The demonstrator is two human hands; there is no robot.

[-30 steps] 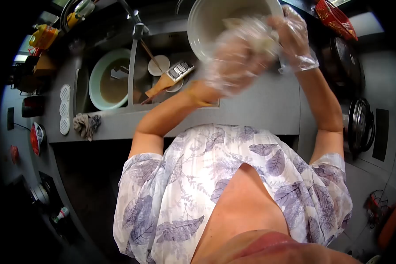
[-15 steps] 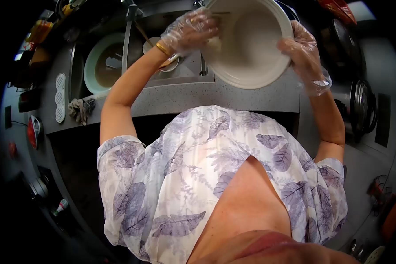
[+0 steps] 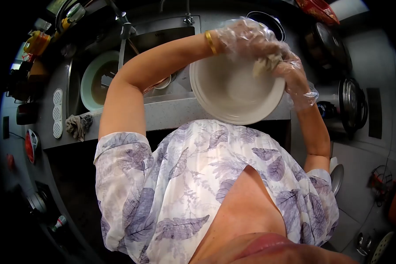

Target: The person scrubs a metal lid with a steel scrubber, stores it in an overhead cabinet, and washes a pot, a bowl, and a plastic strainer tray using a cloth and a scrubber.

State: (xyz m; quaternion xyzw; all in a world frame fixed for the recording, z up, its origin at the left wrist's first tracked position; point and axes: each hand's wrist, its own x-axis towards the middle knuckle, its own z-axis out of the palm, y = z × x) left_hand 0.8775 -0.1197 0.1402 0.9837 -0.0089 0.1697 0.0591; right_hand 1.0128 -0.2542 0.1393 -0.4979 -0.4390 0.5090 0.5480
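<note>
A large white basin (image 3: pixel 233 99) is tilted toward me above the front edge of the sink counter. At its right side my right hand (image 3: pixel 297 79), in a clear plastic glove, is closed on the rim. My left hand (image 3: pixel 248 42), also gloved and with a gold bangle at the wrist, reaches across the top of the basin. It is closed on a pale crumpled cloth (image 3: pixel 267 65), which lies against the inner wall near the right rim. The two hands are close together, and the left fingers are partly hidden.
A pale green basin (image 3: pixel 87 83) of murky water stands in the left sink. A grey rag (image 3: pixel 77 127) and a white perforated holder (image 3: pixel 57 113) lie on the counter. A dark pot (image 3: pixel 268 22) is behind the basin, and a lidded cooker (image 3: pixel 354 108) stands on the right.
My left hand has moved the cloth from the basin's left inner side across to its right side. The basin has come lower and closer to my body.
</note>
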